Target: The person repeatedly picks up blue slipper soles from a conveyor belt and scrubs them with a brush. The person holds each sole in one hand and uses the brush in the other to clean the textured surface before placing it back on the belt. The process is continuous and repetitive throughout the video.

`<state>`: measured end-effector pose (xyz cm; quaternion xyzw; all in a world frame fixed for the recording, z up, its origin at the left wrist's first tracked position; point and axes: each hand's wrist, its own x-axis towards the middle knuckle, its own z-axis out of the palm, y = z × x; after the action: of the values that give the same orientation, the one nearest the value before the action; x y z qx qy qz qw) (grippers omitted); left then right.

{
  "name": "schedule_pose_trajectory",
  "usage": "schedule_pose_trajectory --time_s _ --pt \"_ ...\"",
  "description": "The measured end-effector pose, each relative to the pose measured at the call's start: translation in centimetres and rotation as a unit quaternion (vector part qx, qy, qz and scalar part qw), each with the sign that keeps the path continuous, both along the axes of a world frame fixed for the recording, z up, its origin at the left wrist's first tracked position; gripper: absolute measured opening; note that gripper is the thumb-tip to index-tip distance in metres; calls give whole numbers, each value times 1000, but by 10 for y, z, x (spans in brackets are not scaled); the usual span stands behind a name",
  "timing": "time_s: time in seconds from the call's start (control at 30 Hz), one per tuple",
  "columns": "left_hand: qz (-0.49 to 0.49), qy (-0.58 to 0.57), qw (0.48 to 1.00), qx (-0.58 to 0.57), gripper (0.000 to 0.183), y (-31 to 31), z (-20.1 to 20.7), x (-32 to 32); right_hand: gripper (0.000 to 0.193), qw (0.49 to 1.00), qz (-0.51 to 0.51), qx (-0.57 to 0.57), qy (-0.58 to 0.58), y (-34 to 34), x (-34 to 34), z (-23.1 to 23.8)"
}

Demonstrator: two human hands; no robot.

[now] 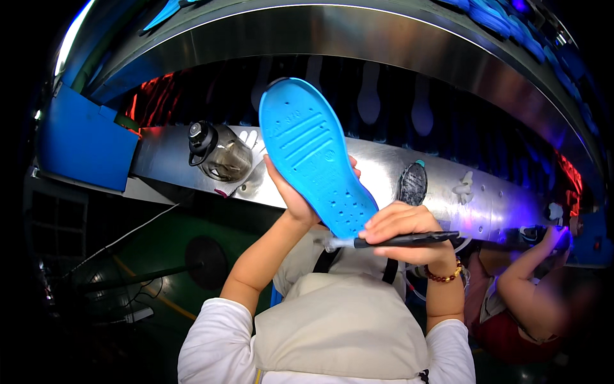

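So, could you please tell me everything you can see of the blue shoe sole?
The blue shoe sole looks like moulded foam or rubber, with crosswise bars in the wider half and small pits in the narrower. A dark patch marks its far edge. The left hand holds it up, wide end farther from the person, with the metal ledge behind; the right hand is at its narrow end, contact unclear.

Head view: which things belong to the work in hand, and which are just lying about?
In use:
- blue sole, held in the left hand
- black-handled tool, held in the right hand

Apparently lying about, on the metal ledge:
- bottle with a black lid
- crumpled white piece
- dark oblong item; its use is unclear
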<state>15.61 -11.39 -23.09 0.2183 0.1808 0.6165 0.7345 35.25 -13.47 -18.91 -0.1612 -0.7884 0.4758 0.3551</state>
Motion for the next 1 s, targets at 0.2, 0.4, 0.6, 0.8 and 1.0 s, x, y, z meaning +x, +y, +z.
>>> schedule_pose_trajectory --time_s 0.2,0.4,0.6,0.8,1.0 --pt "43 -22 998 28 97 9 8 -1 21 995 -100 -6 -10 -8 -1 -14" --pt "44 -28 998 20 92 11 12 -11 20 975 -189 -112 39 -8 13 -22" --pt "27 30 997 62 98 10 23 -17 24 989 6 -123 85 -6 14 -25" --pt "-18 -44 998 -44 99 -4 29 -3 20 898 -90 -359 239 -18 -3 -39" --pt "-135 -36 988 71 76 -20 -26 -8 21 933 -121 -334 51 -33 -6 -7"
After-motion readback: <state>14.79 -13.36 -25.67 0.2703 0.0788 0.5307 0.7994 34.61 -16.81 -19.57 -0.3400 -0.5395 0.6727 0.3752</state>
